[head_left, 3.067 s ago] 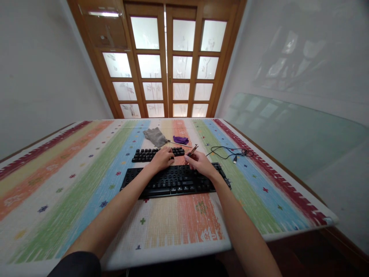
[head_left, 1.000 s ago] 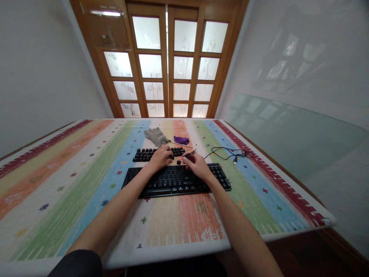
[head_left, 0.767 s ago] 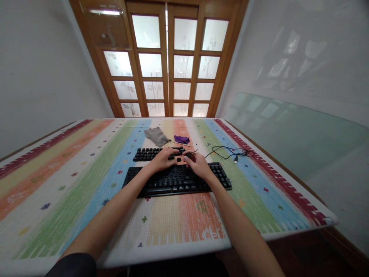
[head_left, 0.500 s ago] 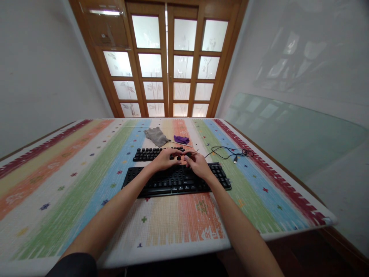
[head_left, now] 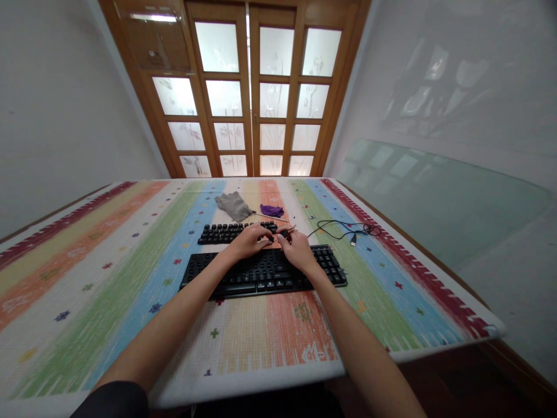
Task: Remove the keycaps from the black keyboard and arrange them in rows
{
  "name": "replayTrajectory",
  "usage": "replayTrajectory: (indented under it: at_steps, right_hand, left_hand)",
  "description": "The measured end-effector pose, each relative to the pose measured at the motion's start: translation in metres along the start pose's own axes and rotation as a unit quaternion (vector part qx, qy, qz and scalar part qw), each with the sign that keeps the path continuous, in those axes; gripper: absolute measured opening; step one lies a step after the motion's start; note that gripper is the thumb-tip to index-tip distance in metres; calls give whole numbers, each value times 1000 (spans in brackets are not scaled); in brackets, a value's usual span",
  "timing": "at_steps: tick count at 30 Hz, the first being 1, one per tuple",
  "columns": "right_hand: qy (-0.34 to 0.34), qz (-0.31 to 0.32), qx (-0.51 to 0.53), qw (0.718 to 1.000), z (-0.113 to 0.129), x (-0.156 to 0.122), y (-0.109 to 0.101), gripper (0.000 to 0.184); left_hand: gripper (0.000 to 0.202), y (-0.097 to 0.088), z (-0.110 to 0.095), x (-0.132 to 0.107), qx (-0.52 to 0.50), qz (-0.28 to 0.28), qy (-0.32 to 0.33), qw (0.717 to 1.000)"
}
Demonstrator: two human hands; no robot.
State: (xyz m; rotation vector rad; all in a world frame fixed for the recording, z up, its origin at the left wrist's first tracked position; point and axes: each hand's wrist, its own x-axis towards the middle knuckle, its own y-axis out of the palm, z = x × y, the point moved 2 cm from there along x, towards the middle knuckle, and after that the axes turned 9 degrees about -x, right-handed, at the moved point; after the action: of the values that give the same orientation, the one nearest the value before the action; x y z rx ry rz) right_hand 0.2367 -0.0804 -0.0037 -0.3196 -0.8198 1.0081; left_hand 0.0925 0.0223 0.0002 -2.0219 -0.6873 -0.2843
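I see two black keyboards (head_left: 261, 271) on the striped table (head_left: 108, 261), one behind the other. My left hand (head_left: 249, 241) and right hand (head_left: 296, 249) meet between them, fingers pinching one small keycap puller (head_left: 288, 233). Two cloths (head_left: 232, 204) and one cable (head_left: 343, 229) lie behind.

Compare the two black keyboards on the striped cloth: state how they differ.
The near keyboard is wider and deeper; the far keyboard is shorter and narrower. The near keyboard lies under the wrists of the left hand and right hand; the far keyboard lies beyond them, with the left fingertips at its right end. The near keyboard spans several stripes of the cloth; the far one spans fewer. Both are black and lie flat, roughly parallel.
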Motion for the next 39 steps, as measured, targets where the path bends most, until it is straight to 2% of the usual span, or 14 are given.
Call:
replayTrajectory:
  at_steps: [7, 13, 21, 27, 33, 39]
  right_hand:
    - [33, -37, -22, 999, -1, 1, -2, 12]
    - [48, -60, -7, 997, -1, 2, -7, 15]
    - [56, -48, 18, 997, 1, 2, -8, 16]
    - [58, -54, 41, 996, 1, 3, -9, 15]
    - [81, -35, 78, 993, 0, 3, -11, 17]
    - [84, -30, 96, 991, -1, 3, -12, 17]
  left_hand:
    - [13, 3, 1, 3, 11, -2, 26, 1000]
    - [10, 2, 10, 3, 83, -8, 12, 996]
    - [8, 9, 25, 6, 151, 30, -25, 988]
    - [10, 10, 26, 7, 167, 13, -40, 985]
    - [12, 9, 23, 7, 171, 13, -44, 984]
    - [16, 9, 25, 7, 170, 17, -23, 985]
